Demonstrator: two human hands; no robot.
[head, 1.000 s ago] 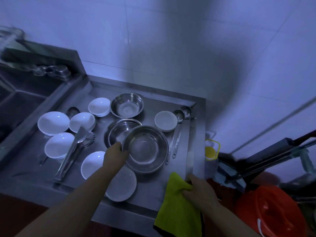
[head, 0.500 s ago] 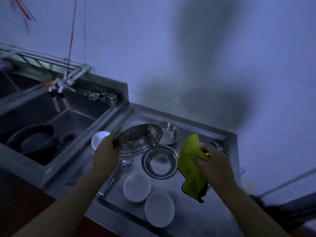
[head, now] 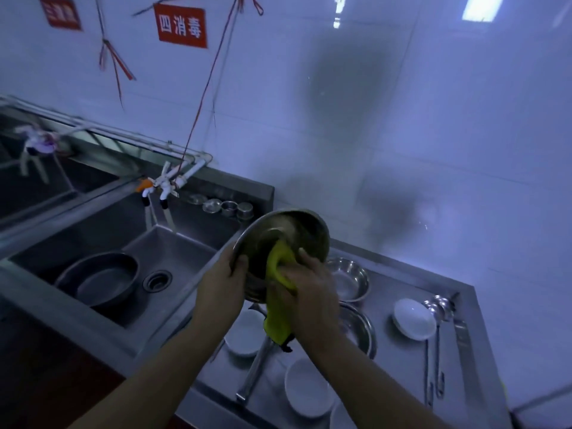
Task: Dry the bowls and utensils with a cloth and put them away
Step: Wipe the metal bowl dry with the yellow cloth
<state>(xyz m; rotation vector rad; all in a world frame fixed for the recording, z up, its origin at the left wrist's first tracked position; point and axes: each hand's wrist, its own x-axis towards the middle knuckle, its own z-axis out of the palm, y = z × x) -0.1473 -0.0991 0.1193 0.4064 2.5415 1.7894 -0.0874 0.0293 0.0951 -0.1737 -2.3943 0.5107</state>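
Note:
My left hand (head: 221, 287) grips the rim of a large steel bowl (head: 292, 232), held up and tilted toward me above the drainboard. My right hand (head: 311, 294) holds a yellow-green cloth (head: 278, 274) and presses it into the bowl's inside. Below on the steel drainboard (head: 399, 363) lie two more steel bowls (head: 348, 278), several white bowls (head: 413, 318), long ladles (head: 436, 308) at the right and tongs (head: 255, 371) near the front.
A deep sink (head: 173, 252) at the left holds a dark round pan (head: 99, 278). Taps (head: 164, 184) and small steel cups (head: 229, 207) sit along its back ledge. The white tiled wall rises behind, with red signs and hanging strings.
The steel bowl has risen from the drainboard and tilted toward me. My right hand brought the cloth from the front edge up into the bowl. The view swung up and left.

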